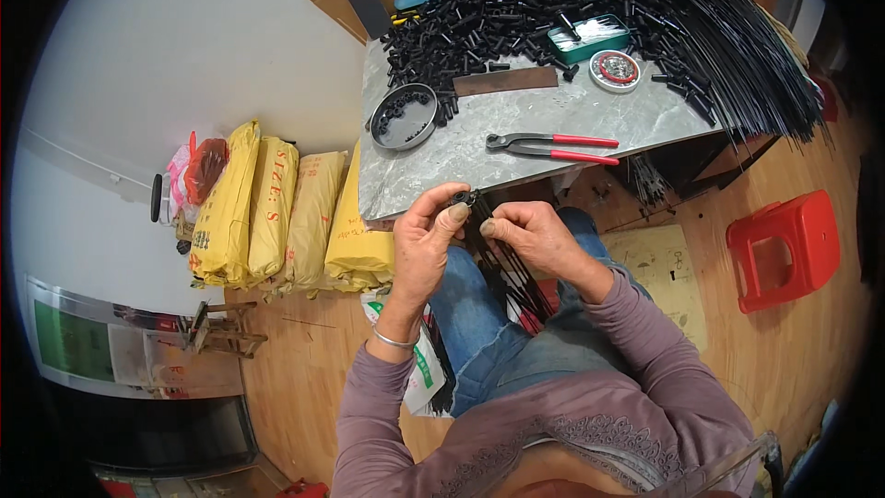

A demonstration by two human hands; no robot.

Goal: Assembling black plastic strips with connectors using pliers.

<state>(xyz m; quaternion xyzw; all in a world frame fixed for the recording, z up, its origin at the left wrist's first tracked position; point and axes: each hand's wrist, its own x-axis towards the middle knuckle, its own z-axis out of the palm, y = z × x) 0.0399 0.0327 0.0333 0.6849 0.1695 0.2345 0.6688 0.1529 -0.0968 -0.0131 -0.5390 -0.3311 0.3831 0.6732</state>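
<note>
My left hand (426,244) is raised at the table's near edge, its thumb and fingers closed on a small black hub (468,196). From the hub, thin black rods (507,281), which look like umbrella ribs, hang down between my knees. Beside it, my right hand (544,240) is closed in a pinch near the top of the rods; its fingertips partly hide what it grips. On the grey marbled table (452,161) lie red-handled pincers (562,140), just beyond my hands. A round dish (375,122) with small black parts stands to the left.
Black tube pieces (516,0) are heaped at the back, with long black rods (747,46) at right. A brown strip (505,81), a green box (560,53) and a round white tub (595,80) lie before them. Yellow sacks (272,212) stand left; a red stool (816,240) right.
</note>
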